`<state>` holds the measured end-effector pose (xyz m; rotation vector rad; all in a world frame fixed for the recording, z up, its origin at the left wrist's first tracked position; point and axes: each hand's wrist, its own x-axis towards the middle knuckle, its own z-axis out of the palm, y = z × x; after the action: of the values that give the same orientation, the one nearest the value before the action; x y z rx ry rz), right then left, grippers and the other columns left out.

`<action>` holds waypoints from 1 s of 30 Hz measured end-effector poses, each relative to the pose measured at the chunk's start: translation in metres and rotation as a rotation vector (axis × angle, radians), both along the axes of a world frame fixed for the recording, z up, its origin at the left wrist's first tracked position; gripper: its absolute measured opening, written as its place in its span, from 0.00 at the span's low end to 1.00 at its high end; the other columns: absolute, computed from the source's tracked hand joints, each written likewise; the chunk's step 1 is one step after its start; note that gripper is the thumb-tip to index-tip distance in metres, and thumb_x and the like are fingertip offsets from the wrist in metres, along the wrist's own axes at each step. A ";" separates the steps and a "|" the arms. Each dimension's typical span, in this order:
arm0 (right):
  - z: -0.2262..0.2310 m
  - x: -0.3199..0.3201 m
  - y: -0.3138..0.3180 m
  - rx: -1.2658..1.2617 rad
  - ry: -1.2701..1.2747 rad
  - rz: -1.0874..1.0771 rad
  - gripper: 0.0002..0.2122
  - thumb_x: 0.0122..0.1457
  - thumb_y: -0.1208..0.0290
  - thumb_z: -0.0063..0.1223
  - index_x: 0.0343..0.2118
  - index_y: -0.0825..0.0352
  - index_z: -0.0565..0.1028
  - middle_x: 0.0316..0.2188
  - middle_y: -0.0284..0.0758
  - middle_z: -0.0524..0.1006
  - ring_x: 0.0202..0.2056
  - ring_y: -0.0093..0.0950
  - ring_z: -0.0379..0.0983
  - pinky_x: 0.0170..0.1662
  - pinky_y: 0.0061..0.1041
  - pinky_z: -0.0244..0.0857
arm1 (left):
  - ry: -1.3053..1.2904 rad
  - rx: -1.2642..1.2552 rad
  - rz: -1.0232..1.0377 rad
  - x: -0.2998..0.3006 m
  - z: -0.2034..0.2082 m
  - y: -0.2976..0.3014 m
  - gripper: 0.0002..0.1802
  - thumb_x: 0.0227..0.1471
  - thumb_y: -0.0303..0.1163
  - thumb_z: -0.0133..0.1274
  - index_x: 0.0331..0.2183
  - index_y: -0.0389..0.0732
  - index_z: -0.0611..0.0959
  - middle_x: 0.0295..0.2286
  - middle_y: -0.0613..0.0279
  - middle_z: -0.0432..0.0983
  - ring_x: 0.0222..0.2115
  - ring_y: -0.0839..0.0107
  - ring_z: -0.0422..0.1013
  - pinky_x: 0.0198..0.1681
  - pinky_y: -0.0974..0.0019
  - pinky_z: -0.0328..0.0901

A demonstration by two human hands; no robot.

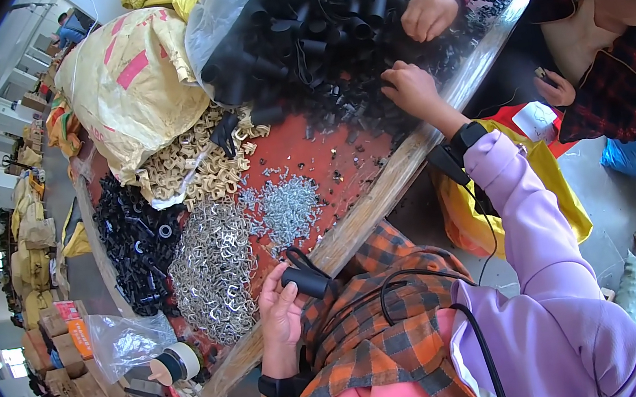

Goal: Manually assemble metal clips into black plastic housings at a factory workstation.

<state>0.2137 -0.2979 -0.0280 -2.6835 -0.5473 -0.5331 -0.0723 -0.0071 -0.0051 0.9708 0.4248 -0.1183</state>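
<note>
From the head view, looking down, I am seeing the person's left hand (278,307) curling around a black tube (306,281), the thumb and fingers pressing on its near end. That grip is narrow, closing on the tube, which is pointing away over the checked apron (387,328) at the front edge of the worktop (347,169). A black loop (302,257) is arching just beside the tube.

The right hand (413,90) is reaching out across the wooden edge (471,65), its fingers bending at the near border of a pile of black tubes (312,47). That grip is half curled, and I cannot tell whether anything is sitting in it.

Left of the bare red surface, small silvery pieces (288,209) are lying in a loose heap, and shiny metal hooks (215,267) are mounding beside them. Further left, small black parts (133,251) are spreading along the side, while tan clips (194,164) are spilling below a big cream sack (137,86). A clear plastic bag (130,342) is hanging near the corner, next to a round container (177,363).

Across the corner, a co-worker's hand (429,16) is resting over the black pile; the co-worker's other hand (556,89) is holding something small.
</note>
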 end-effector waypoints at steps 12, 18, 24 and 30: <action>0.002 0.006 0.000 0.096 0.164 0.018 0.09 0.38 0.70 0.50 0.25 0.66 0.70 0.23 0.37 0.68 0.28 0.36 0.67 0.30 0.30 0.61 | 0.012 -0.033 0.016 0.000 0.001 0.000 0.23 0.40 0.22 0.50 0.42 0.35 0.64 0.35 0.59 0.66 0.37 0.71 0.65 0.43 0.66 0.60; 0.001 0.012 0.000 0.078 0.231 0.001 0.10 0.37 0.70 0.51 0.25 0.67 0.69 0.22 0.38 0.68 0.27 0.35 0.67 0.29 0.29 0.61 | 0.008 -0.030 0.027 -0.001 0.000 0.000 0.23 0.40 0.22 0.50 0.42 0.35 0.64 0.35 0.59 0.66 0.37 0.71 0.65 0.43 0.67 0.60; -0.005 0.013 -0.001 0.192 0.189 0.087 0.09 0.38 0.73 0.52 0.25 0.67 0.69 0.21 0.37 0.67 0.25 0.33 0.66 0.29 0.25 0.60 | 0.018 -0.033 0.013 0.000 0.001 0.001 0.23 0.40 0.22 0.50 0.42 0.36 0.64 0.35 0.60 0.67 0.37 0.72 0.65 0.43 0.66 0.60; -0.002 0.010 -0.002 0.533 0.248 0.107 0.07 0.41 0.73 0.52 0.25 0.67 0.69 0.21 0.34 0.68 0.24 0.26 0.65 0.28 0.21 0.59 | 0.015 -0.030 0.010 0.000 0.000 0.002 0.23 0.40 0.22 0.50 0.42 0.37 0.65 0.35 0.60 0.67 0.37 0.72 0.65 0.42 0.66 0.60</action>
<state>0.2236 -0.3001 -0.0303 -2.1565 -0.4055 -0.2609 -0.0724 -0.0054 -0.0055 0.9390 0.4401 -0.1225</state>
